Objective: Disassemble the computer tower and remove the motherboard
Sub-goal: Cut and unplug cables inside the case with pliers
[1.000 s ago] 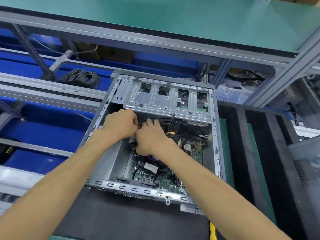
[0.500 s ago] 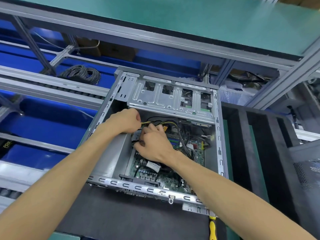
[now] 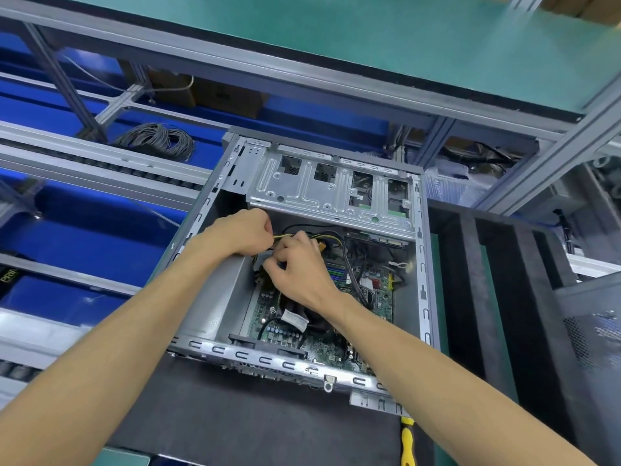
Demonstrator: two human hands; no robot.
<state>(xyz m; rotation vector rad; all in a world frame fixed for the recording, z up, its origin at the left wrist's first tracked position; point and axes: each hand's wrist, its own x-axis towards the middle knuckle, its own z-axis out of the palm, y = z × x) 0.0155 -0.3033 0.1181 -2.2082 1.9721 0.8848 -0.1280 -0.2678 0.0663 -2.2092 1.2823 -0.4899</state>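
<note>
The grey computer tower (image 3: 421, 264) lies open on its side on a dark foam mat. Inside it, the green motherboard (image 3: 376, 294) is partly covered by black cables. A silver drive cage (image 3: 302, 193) spans the far end of the case. My left hand (image 3: 242, 232) is closed on a bundle of yellow and black power cables (image 3: 331, 237) near the cage. My right hand (image 3: 297, 267) sits just beside it, its fingers pinched on the same cable bundle over the board's upper left part. What the fingers grip is hidden underneath.
A yellow-handled screwdriver (image 3: 407, 443) lies on the mat by the case's near right corner. Black foam dividers (image 3: 504, 297) stand to the right. Blue conveyor bins and a coil of grey cable (image 3: 158, 141) lie to the left. A green shelf (image 3: 336, 38) runs overhead.
Both hands stay on the cable bundle; my right hand has shifted slightly down and left, and more yellow wire shows between the hands. The view has shifted a little.
</note>
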